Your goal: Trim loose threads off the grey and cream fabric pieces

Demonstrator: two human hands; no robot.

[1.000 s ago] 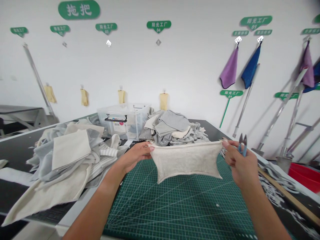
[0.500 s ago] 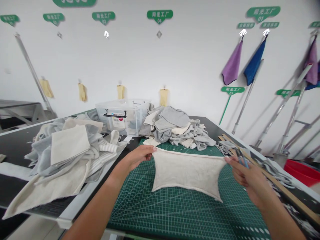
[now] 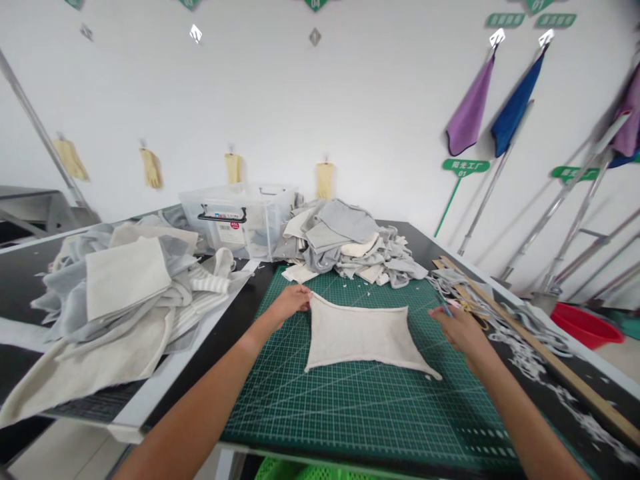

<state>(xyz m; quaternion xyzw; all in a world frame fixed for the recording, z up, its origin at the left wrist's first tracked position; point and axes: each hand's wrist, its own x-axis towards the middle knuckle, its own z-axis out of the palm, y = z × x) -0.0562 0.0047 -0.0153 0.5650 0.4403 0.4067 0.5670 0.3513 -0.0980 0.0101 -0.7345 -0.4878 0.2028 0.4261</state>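
Observation:
A cream piece of cloth with curled edges lies spread on the green cutting mat. Its far left corner is pinched in the fingers of my left hand, slightly raised. To the right of the cloth, my right hand is apart from it and closed around a pair of small blue-handled scissors. Most of the scissors is hidden by the fingers. The cloth's right corners lie loose on the mat.
Behind the mat is a heap of grey and cream cloths, beside a clear plastic box. Another cloth pile covers the left table. Fabric strips and a wooden strip lie right. A red basin stands beyond.
My right hand has let go of the cloth's far right corner and moved slightly left, keeping the scissors. That corner has dropped to the mat and drawn inward. The view has tilted down.

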